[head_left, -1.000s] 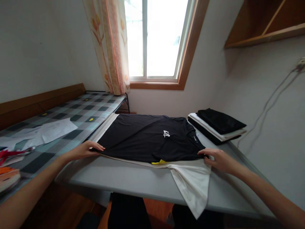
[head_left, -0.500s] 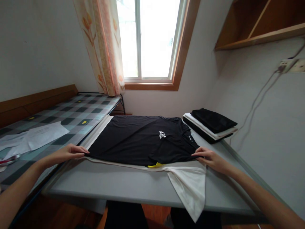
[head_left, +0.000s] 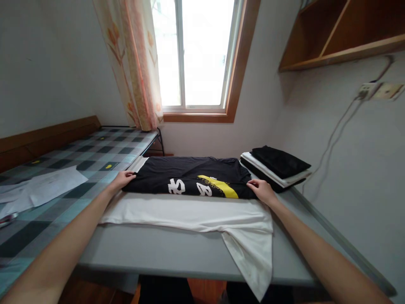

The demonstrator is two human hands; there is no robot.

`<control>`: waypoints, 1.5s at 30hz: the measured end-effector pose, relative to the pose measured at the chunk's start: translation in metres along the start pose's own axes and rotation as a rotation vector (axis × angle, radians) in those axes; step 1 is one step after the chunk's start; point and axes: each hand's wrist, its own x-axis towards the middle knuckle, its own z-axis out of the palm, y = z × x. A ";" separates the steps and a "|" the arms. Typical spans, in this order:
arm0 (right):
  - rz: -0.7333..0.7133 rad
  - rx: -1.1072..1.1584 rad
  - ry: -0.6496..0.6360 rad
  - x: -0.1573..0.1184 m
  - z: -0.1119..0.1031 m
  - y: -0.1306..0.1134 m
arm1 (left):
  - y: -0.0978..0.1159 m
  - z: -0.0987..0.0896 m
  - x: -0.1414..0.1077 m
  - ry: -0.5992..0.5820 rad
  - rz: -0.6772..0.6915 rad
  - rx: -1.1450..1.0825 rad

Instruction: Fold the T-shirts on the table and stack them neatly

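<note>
Near edge of blk tee (head_left: 193, 165) now turned back twd the window, both hands moved w/ it.

Since the last frame, L hand (head_left: 122, 180) & R hand (head_left: 263, 192) have gone fwd, away from me, & the strip they took along lies over the rest of the tee. Its other face now shows: wht lettering plus a yellow streak (head_left: 221, 186); before, only a small yellow corner peeked out. Chest print is mostly covered now.

Grip: L fingers closed in a pinch on the tee's L end, at the fold; R fingers likewise pinched on the R end. Both palms face down-ish, nothing else held.

Tee lies across the mid of the gray table (head_left: 142, 249), on top of a wht garment (head_left: 152, 210). A wide wht band is now bare on my side of the tee, & its sleeve (head_left: 253, 253) hangs over the near table edge at R of ctr.

Folded stack (head_left: 278, 164), blk & wht layers, sits just past the tee's R end, near the wall. Checked bed (head_left: 104, 150) runs along the L side w/ loose papers (head_left: 47, 185) on it.
</note>
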 end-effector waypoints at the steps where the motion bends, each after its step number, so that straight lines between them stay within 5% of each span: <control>1: 0.006 -0.033 -0.003 0.000 0.005 0.003 | -0.001 0.007 0.004 0.024 0.000 0.037; 9: 0.017 -0.326 0.011 -0.010 0.011 0.000 | -0.023 0.018 0.017 0.143 0.015 0.229; 15: -0.258 -0.513 0.074 -0.021 0.003 -0.003 | -0.025 0.012 -0.008 0.162 0.348 0.392; 20: -0.506 -0.392 -0.021 -0.037 -0.021 0.021 | -0.029 -0.013 -0.038 -0.366 0.618 0.357; 24: -0.593 -0.458 -0.013 -0.048 -0.034 0.033 | -0.036 -0.024 -0.045 -0.417 0.654 0.419; 28: -0.595 -0.573 0.007 -0.050 -0.034 0.025 | -0.036 -0.023 -0.040 -0.356 0.672 0.530; 32: -0.518 -0.594 -0.106 -0.045 -0.032 0.015 | -0.031 -0.022 -0.039 -0.352 0.646 0.574; 36: -0.349 -0.418 -0.319 -0.044 -0.043 0.011 | -0.031 -0.033 -0.049 -0.383 0.606 0.566; 41: -0.258 -0.191 -0.676 -0.053 -0.068 -0.003 | -0.034 -0.059 -0.069 -0.555 0.528 0.514; 43: -0.262 -0.145 -0.672 -0.055 -0.071 -0.008 | -0.033 -0.064 -0.072 -0.572 0.493 0.505; 45: -0.259 -0.124 -0.505 -0.053 -0.068 -0.010 | -0.029 -0.061 -0.071 -0.500 0.484 0.493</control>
